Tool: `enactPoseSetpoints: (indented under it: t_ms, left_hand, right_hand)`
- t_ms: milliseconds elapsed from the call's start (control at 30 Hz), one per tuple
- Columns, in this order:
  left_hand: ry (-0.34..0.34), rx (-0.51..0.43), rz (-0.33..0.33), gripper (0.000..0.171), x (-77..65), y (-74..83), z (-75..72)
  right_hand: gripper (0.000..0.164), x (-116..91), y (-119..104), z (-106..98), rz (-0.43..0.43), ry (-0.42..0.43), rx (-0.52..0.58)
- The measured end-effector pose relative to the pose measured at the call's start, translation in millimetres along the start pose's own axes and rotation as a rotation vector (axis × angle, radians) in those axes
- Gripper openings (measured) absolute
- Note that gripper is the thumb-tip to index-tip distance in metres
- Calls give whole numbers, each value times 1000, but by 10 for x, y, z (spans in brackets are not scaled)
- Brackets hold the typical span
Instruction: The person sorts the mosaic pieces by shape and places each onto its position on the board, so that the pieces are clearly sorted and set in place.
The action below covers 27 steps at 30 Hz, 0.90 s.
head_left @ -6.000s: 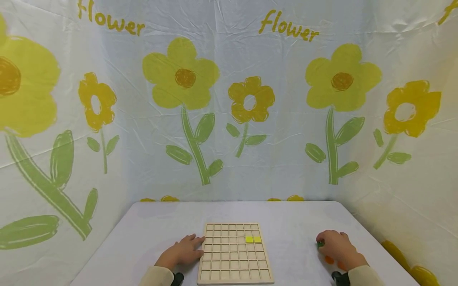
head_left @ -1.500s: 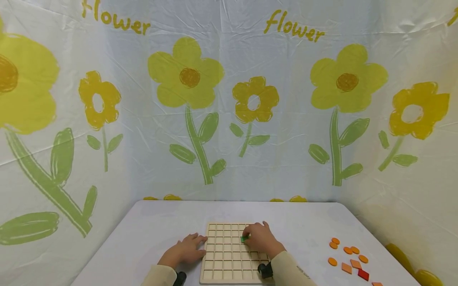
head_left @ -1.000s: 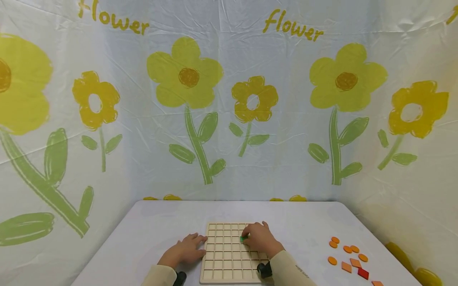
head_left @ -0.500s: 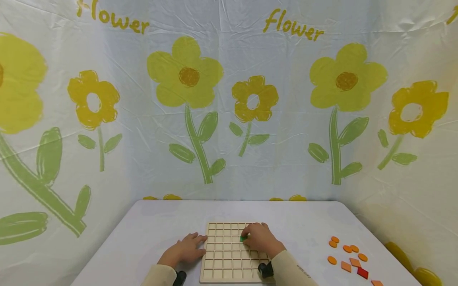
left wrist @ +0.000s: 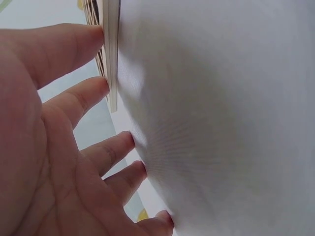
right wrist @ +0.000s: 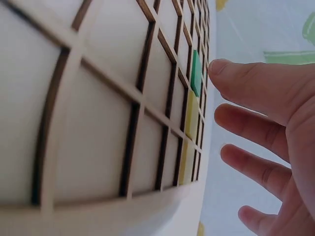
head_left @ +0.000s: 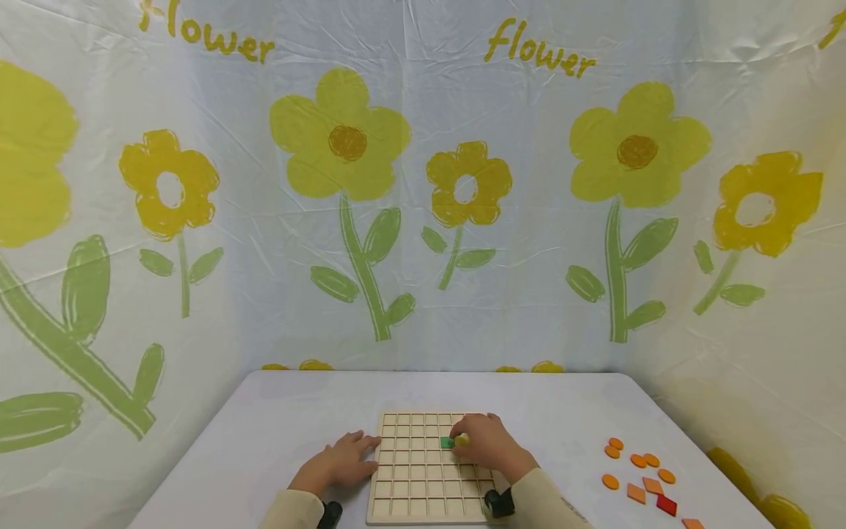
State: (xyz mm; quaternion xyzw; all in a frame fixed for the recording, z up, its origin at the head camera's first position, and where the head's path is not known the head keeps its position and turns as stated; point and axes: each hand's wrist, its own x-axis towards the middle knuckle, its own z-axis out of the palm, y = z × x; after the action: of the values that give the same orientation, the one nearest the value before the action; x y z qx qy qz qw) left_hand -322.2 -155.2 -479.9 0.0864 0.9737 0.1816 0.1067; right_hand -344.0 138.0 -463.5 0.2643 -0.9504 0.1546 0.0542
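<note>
A wooden grid board (head_left: pixel 402 491) lies on the table before me. In one of its cells sits a green square tile (right wrist: pixel 196 73), beside a yellow tile (right wrist: pixel 192 114) and a second yellow tile (right wrist: pixel 186 162) in the same row. My right hand (head_left: pixel 487 442) is just over these tiles with fingers spread and nothing between them; the thumb tip is close by the green tile. At the board's left edge my left hand (head_left: pixel 340 463) rests with spread fingers; in the left wrist view its thumb and index fingertip touch the board's side and the other fingertips are on the table.
Several orange round pieces (head_left: pixel 610 482) lie on the table at the right, near several orange squares (head_left: pixel 637 494) and a red square (head_left: pixel 666 505). A flower-printed curtain (head_left: pixel 522 308) stands behind the table and along both sides.
My right hand carried the green tile from the right side of the table to the board and has let it go, shifting slightly right. The left hand has stayed at the board's edge.
</note>
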Motion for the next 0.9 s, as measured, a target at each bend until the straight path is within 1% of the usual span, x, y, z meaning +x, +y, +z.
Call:
enactPoseSetpoints:
  t_ms: [167, 233, 333, 467, 567, 700, 900]
  left_hand:
    - [-4, 0, 0, 50, 9, -3, 8]
    - [-11, 3, -8, 50, 15, -13, 9]
    - [-14, -1, -11, 50, 24, -32, 10]
    - [-12, -8, -1, 51, 34, -34, 15]
    - [-12, -6, -1, 51, 32, -35, 24]
    - [-12, -8, -11, 51, 33, -38, 30]
    - [-3, -9, -15, 52, 46, -31, 31]
  right_hand:
    - [21, -73, 74, -50, 2, 9, -10]
    - [21, -115, 96, -76, 16, 10, -6]
    - [20, -181, 120, -120, 56, 9, 9]
    - [19, -252, 187, -157, 134, 7, 1]
    - [18, -313, 236, -186, 167, 7, -5]
    - [18, -417, 290, -250, 170, 14, 9]
    - [18, -568, 386, -339, 196, 22, -4]
